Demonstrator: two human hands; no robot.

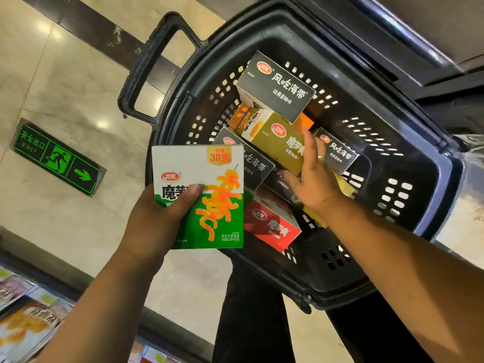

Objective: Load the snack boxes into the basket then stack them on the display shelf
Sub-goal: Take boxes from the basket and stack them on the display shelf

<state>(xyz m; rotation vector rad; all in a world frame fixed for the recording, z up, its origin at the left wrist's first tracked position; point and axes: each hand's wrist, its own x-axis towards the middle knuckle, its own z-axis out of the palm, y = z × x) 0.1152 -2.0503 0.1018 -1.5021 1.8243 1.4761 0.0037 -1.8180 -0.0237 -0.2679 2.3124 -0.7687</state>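
- One display shelf [23, 310], lower left corner, cut off by the frame edge. The packs on it are blurred and cannot be counted.
- One green exit sign [57, 158] with a running figure and an arrow, set in pale stone tiling.
- The left hand [162, 218] grips the lower left corner of one green-and-white snack box [199, 197]. The thumb lies on the front face and the fingers are hidden behind the box.
- This box is held upright in front of the near left rim of the basket [432, 158], not inside it.
- One basket, black plastic with perforated walls and one loop handle at upper left.
- Inside are three black snack boxes [277, 87] with legible white lettering. A fourth dark box [280, 182] is largely covered.
- One gold snack box [277, 137] lies mid-basket on top of others.
- One orange box [306, 121], mostly covered by the gold and black boxes.
- One red snack box [272, 226] at the near wall.
- The right hand [314, 176] has its fingers straight and spread, and it wears one ring. It is over the gold box's right end; contact cannot be confirmed.
- One yellow item [345, 187] lies under this hand, too hidden to identify.
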